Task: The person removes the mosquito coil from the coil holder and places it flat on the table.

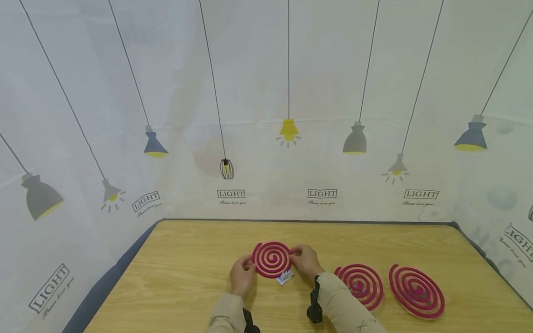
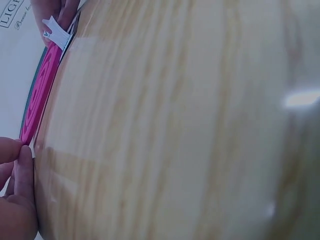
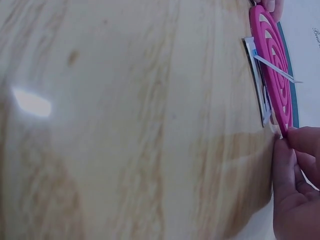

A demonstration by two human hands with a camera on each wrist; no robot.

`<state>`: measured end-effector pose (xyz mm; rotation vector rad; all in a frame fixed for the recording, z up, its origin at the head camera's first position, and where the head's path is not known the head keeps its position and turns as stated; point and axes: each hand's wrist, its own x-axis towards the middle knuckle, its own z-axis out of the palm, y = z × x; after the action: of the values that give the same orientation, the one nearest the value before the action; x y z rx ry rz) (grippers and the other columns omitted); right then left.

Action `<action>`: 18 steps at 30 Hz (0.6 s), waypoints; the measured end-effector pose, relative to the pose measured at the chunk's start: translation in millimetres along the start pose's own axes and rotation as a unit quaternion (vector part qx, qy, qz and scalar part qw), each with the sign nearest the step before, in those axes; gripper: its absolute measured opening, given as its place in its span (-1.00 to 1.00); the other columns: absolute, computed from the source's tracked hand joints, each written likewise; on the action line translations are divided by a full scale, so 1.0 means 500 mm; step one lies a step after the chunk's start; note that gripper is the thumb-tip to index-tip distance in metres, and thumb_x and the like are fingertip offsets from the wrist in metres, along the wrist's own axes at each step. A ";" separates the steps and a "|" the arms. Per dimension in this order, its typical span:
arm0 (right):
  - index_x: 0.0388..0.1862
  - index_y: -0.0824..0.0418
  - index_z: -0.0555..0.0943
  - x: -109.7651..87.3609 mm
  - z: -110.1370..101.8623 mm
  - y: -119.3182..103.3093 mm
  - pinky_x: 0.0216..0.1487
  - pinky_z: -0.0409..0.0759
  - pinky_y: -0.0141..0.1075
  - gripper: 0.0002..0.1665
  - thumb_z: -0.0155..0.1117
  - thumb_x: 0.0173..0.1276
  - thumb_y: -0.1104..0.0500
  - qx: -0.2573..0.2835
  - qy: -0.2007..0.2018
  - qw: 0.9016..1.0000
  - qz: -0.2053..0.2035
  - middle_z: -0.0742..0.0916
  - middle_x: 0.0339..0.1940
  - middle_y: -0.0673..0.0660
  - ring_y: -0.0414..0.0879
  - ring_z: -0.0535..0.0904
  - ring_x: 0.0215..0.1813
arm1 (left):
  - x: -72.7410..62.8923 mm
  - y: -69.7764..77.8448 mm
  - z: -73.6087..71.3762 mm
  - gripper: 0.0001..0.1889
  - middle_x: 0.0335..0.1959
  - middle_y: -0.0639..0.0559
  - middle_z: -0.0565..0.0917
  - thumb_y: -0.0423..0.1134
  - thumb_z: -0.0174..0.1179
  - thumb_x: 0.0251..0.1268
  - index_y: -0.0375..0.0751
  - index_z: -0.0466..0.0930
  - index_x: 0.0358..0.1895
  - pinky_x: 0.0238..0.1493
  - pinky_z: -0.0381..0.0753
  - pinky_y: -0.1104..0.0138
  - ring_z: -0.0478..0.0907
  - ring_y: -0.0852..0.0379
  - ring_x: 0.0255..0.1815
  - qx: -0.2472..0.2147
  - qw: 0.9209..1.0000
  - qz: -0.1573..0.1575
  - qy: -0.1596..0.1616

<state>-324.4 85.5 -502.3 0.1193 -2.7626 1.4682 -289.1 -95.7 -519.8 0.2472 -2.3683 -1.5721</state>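
A magenta mosquito coil (image 1: 272, 259) is held between both hands, with its spiral face toward the head camera. My left hand (image 1: 242, 276) pinches its left rim between thumb and fingers; that grip also shows in the left wrist view, where the coil (image 2: 41, 95) appears nearly edge-on. On the opposite rim, my right hand (image 1: 306, 261) pinches the coil, as the right wrist view confirms. A small thin metal coil stand (image 1: 285, 277) is at the coil's lower edge. One upright prong (image 3: 272, 66) of it passes across the coil; whether it is fixed there I cannot tell.
Two more magenta coils lie to the right on the wooden table (image 1: 166, 277): one (image 1: 376, 296) partly behind my right sleeve, the other (image 1: 437, 296) farther right. A white curtain (image 1: 258, 92) printed with lamps stands behind and at both sides.
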 end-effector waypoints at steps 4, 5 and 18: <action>-0.27 0.41 0.57 -0.002 -0.001 0.000 -0.29 0.51 -0.25 -0.83 0.16 0.14 0.38 -0.005 -0.001 1.000 -0.003 0.63 -0.42 0.14 -0.08 0.53 -0.32 | 0.001 -0.002 0.000 -0.73 -0.39 -0.11 0.56 -0.52 0.13 0.01 -0.49 0.52 -0.14 -0.37 0.49 0.35 0.49 0.05 -0.36 -0.005 1.000 0.003 -0.005; -0.27 0.41 0.57 -0.003 -0.001 0.000 -0.29 0.51 -0.25 -0.83 0.16 0.14 0.38 -0.006 -0.001 1.000 -0.004 0.63 -0.42 0.13 -0.08 0.52 -0.33 | 0.001 -0.003 -0.001 -0.72 -0.39 -0.12 0.56 -0.51 0.13 0.01 -0.49 0.51 -0.13 -0.36 0.49 0.35 0.49 0.05 -0.35 -0.008 1.000 0.003 -0.008; -0.22 0.43 0.56 -0.002 0.002 0.008 -0.26 0.52 -0.24 -0.80 0.15 0.15 0.38 -0.005 -0.005 1.000 -0.019 0.64 -0.39 0.15 -0.05 0.53 -0.30 | 0.007 -0.002 -0.009 -0.66 -0.28 -0.18 0.52 -0.43 0.09 0.12 -0.54 0.43 -0.02 -0.33 0.51 0.33 0.46 0.03 -0.28 -0.028 0.998 -0.017 -0.054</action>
<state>-323.5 86.7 -506.2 0.1788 -2.7595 1.4497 -290.8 -101.3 -518.6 0.1970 -2.4083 -1.7054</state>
